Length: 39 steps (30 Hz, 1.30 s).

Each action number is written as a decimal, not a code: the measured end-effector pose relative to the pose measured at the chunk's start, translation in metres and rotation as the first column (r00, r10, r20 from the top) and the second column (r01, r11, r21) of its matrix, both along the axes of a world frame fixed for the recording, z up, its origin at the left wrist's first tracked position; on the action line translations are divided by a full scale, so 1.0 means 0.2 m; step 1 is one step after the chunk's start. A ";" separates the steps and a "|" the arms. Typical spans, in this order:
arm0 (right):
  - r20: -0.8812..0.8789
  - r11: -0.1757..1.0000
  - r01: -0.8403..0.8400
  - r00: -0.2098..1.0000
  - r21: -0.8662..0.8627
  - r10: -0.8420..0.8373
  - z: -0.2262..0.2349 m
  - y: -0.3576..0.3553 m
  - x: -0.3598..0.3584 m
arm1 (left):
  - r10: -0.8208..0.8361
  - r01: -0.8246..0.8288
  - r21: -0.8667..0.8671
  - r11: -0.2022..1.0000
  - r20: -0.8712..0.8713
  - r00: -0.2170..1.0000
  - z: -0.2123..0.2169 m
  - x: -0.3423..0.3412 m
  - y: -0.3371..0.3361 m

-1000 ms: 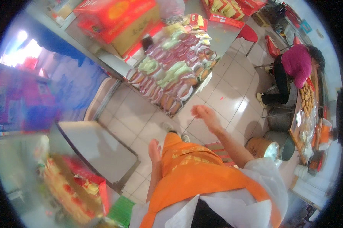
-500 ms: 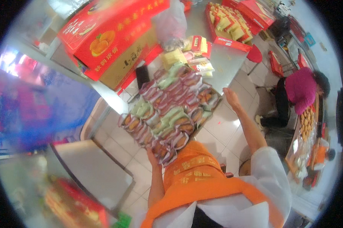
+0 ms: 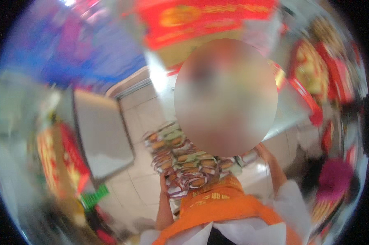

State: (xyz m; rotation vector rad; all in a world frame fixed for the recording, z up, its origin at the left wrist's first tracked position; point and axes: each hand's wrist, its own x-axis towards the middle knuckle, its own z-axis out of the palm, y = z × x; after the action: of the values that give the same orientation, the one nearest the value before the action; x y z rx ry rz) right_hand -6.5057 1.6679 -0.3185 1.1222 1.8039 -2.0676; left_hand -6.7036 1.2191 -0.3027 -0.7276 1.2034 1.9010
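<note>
Well, close rows of round brown pastries in crinkled purple-white and pale green wrappers (image 3: 192,168) lie between the person's hands, their far part lost in blur. The left hand (image 3: 164,183) meets their near left edge, the right hand (image 3: 265,154) their right side; I can't tell how far either has closed, or on what. Close behind the grip comes an orange cloth apron (image 3: 217,201). Beyond it stand a big red cardboard box (image 3: 205,22) and a smooth grey tabletop (image 3: 290,112); left of it, pale square floor tiles (image 3: 141,179) stretch away.
</note>
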 end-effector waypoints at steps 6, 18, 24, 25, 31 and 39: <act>-0.049 0.994 0.105 0.993 -0.026 -0.106 0.11 -0.22 -0.28 | -0.132 0.132 -0.008 0.991 -0.037 0.991 0.31 -0.10 -0.01; -0.290 0.995 0.089 0.954 0.037 -0.074 0.76 -1.06 -0.86 | -0.102 0.034 -0.186 0.982 -0.368 0.924 0.76 0.01 -0.68; -0.472 0.999 0.034 0.880 -0.034 -0.046 1.14 -1.76 -1.18 | -0.074 -0.058 -0.203 0.977 -0.586 0.807 1.25 -0.24 -1.46; -0.499 0.999 0.019 0.866 -0.043 -0.038 1.20 -1.85 -1.22 | -0.035 -0.085 -0.160 0.983 -0.631 0.775 1.30 -0.29 -1.57; -0.624 0.994 -0.053 0.781 -0.099 -0.020 1.44 -2.29 -1.48 | -0.018 -0.174 -0.185 0.967 -0.733 0.680 1.69 -0.64 -2.13; -0.682 0.976 -0.131 0.731 -0.173 -0.023 1.49 -2.75 -1.96 | 0.155 -0.290 -0.054 0.955 -0.746 0.648 1.88 -1.15 -2.75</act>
State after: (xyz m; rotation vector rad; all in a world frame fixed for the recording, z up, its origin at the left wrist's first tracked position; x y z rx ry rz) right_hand -6.8983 1.1183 -0.0205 0.2239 1.7575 -2.7861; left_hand -6.9335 0.6691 0.0728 -0.1504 1.8577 2.4346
